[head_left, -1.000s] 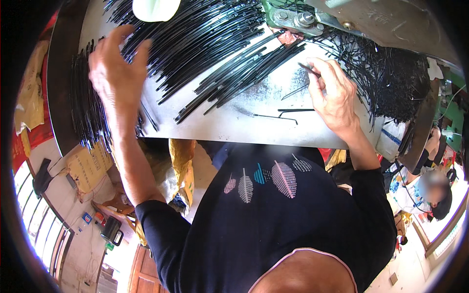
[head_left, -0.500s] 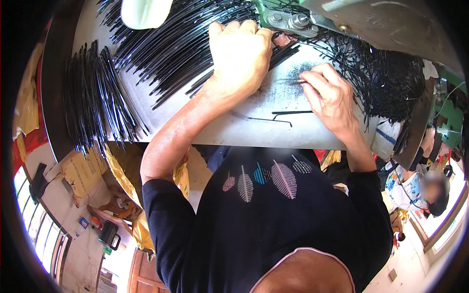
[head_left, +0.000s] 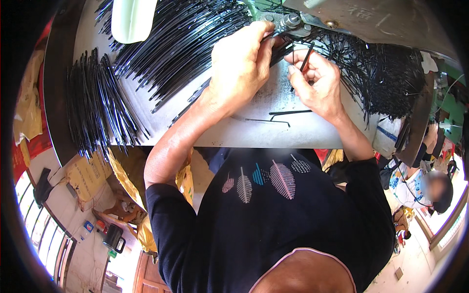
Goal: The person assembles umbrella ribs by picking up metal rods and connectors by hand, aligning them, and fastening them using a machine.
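Grey metal bench (head_left: 254,132); right hand (head_left: 317,83) fingers clamped on black rod (head_left: 307,50), left hand (head_left: 239,63) fingers unclear.

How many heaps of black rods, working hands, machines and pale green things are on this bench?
Heaps of black rods: 3 (left bundle, middle pile, right tangle)
Hands: 2 (left hand; right hand, pinching a short black rod)
Metal machine: 1
Pale green object: 1
Total: 7

You have two hands at work: left hand (head_left: 242,63) at twelve o'clock, right hand (head_left: 317,80) at one. Three heaps of black rods: a straight bundle (head_left: 97,107) at nine, a fan (head_left: 181,39) at eleven, a tangle (head_left: 386,78) at two.
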`<move>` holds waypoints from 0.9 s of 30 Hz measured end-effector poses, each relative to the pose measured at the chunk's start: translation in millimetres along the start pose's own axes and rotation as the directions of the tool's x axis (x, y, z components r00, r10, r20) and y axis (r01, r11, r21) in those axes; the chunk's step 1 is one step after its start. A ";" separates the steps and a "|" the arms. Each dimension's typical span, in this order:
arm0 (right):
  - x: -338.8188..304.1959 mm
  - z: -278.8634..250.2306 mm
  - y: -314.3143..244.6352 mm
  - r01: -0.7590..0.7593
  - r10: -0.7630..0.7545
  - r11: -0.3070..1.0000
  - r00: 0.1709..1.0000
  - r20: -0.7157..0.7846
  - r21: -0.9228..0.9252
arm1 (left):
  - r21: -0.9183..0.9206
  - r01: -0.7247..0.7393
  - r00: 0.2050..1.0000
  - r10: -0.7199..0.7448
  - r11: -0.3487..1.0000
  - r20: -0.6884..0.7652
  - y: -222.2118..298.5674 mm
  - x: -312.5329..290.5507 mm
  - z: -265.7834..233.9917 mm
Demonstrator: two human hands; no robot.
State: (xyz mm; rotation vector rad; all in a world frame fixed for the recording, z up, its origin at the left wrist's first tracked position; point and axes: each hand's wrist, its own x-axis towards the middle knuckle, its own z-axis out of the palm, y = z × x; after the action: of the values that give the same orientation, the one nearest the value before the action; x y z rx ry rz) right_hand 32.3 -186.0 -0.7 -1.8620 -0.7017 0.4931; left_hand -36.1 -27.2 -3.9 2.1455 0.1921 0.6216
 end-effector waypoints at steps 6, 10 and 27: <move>9.9 -1.1 -5.5 -0.121 0.115 0.983 0.992 0.052 0.135 | 0.094 -0.039 0.998 0.043 0.995 -0.049 -6.0 -0.1 2.5; 12.4 0.5 -7.8 -0.113 0.106 0.981 0.993 0.052 0.159 | 0.059 -0.035 0.999 0.037 0.998 -0.024 -3.2 -0.3 3.1; 15.0 -6.4 -10.6 -0.187 0.151 0.930 0.979 0.134 0.316 | 0.210 -0.131 0.991 0.131 0.969 0.015 1.1 1.6 1.4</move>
State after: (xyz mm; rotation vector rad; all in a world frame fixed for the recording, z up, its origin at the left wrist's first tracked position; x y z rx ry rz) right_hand 44.9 -177.3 11.3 -1.5956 -0.4953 0.7789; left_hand -34.1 -28.3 -3.2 2.3772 0.1206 0.7027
